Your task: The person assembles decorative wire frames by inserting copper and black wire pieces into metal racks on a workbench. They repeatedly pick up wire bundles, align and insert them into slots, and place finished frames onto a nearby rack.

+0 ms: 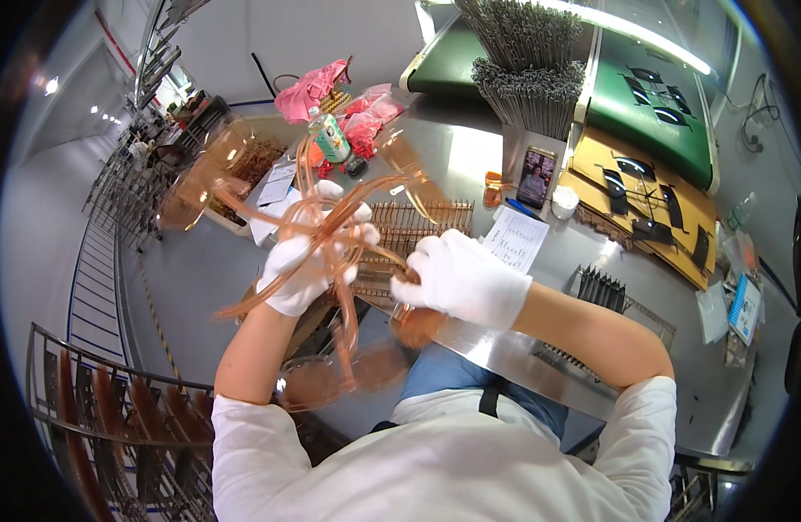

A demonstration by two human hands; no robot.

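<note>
My left hand, in a white glove, is closed around a loose bundle of amber-brown, see-through plastic strips. The strips fan out in several directions, and some are blurred. To its right, my right hand, also gloved in white, has its fingers curled at the strips' right end; a brown piece shows beneath its fingertips. How it grips that piece is partly hidden. Beyond both hands, a rack with rows of thin brown pins lies on the metal table.
Behind the rack stand a drink bottle, pink bags, a phone and a white lidded jar. A written sheet lies to the right. Bundled metal rods rise beside a green conveyor. A curved rack stands lower left.
</note>
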